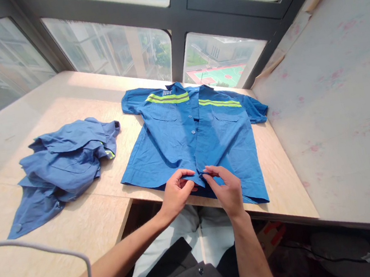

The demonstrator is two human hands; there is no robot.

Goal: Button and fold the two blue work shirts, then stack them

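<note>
A blue short-sleeved work shirt with yellow-green reflective stripes lies spread face up, its collar toward the window. Its front is parted, and a few buttons show along the left-hand edge of the opening. At the bottom hem, my left hand pinches the left front panel between thumb and fingers. Close beside it, my right hand pinches the lower corner of the right front panel. Both hands hold the hem near the table's front edge, with the two panel edges almost meeting. Whether a button sits between the fingers is hidden.
A second blue shirt lies crumpled on the wooden tabletop to the left. A grey cable loops across the lower left. Windows with dark frames stand behind, and a flowered wall borders the right side.
</note>
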